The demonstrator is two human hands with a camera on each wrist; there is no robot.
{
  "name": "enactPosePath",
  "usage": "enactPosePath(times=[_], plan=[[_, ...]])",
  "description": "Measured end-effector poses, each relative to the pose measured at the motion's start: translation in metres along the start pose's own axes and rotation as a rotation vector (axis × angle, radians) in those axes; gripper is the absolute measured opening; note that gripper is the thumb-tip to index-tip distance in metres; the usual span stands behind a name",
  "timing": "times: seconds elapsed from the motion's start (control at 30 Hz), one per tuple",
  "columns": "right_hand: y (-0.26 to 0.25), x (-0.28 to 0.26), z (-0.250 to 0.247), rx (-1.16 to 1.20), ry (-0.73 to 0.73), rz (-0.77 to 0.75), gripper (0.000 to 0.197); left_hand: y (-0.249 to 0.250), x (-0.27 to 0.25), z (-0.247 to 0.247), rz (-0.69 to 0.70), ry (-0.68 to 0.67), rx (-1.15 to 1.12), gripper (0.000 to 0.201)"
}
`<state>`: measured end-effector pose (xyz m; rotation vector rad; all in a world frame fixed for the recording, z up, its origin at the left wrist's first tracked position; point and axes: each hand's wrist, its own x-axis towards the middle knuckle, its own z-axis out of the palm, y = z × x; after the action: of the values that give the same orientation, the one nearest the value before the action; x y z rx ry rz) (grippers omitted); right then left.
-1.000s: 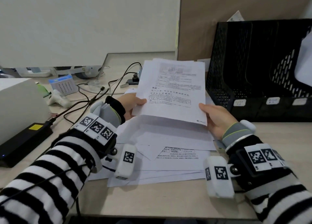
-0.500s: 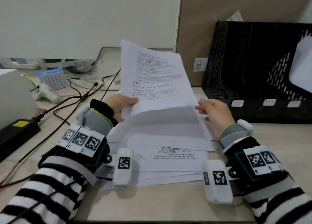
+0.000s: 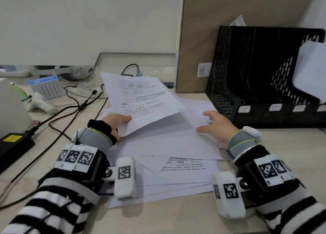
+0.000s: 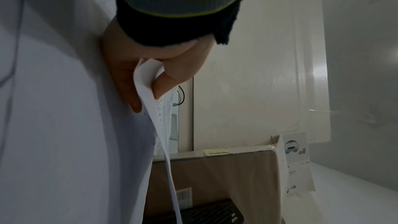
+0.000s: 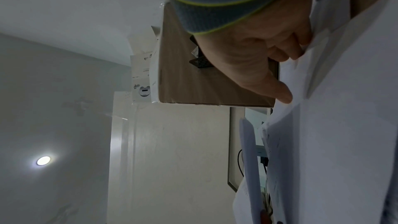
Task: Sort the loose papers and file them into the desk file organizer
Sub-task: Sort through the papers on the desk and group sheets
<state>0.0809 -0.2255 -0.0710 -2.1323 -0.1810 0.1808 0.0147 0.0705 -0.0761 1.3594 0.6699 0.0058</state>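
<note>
A person in striped sleeves sits at a bench scattered with loose papers (image 3: 164,142). The left hand (image 3: 116,121) pinches the near corner of one printed sheet (image 3: 142,99), thumb on top and fingers beneath, so the sheet lifts off the pile and slants away from the hand, its long axis running forward and slightly left. The right hand (image 3: 216,126) lies relaxed with fingers spread, resting on the blank sheets just right of the lifted page and grasping nothing. The black mesh file organizer (image 3: 264,75) stands upright just beyond and to the right of the right hand, well apart from the left, its slots opening toward the person. The right hand is nearer it, so filing probably means carrying the sheet rightward.
</note>
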Motion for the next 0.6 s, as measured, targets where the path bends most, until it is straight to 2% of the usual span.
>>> enactPosePath(times=[0.1,0.17,0.23,0.3,0.4,0.47,0.53,0.6], plan=[[-0.001,0.0,-0.002,0.117,0.105,-0.025,0.054,-0.001,0.002,-0.001,0.007,0.013,-0.03,0.015],[-0.001,0.0,-0.004,0.199,0.182,-0.021,0.058,-0.002,0.003,-0.001,0.023,0.022,-0.033,0.012],[-0.002,-0.003,-0.006,0.312,0.198,0.024,0.064,-0.003,0.004,-0.001,0.028,0.027,-0.028,0.01],[-0.005,-0.008,-0.007,0.395,0.093,0.084,0.053,-0.003,0.004,-0.002,0.016,0.028,-0.037,0.009],[-0.008,-0.013,-0.008,0.326,-0.175,0.137,0.027,-0.002,0.003,-0.002,0.018,0.016,-0.085,0.019],[-0.007,-0.012,-0.006,0.292,-0.236,0.157,0.025,-0.001,0.0,-0.002,0.028,0.014,-0.117,0.026],[-0.006,-0.007,-0.005,0.357,-0.154,0.149,0.023,0.0,0.001,-0.004,0.053,0.026,-0.138,0.031],[-0.005,-0.002,-0.006,0.511,0.057,0.069,0.023,0.002,-0.001,-0.006,0.083,0.05,-0.165,0.029]])
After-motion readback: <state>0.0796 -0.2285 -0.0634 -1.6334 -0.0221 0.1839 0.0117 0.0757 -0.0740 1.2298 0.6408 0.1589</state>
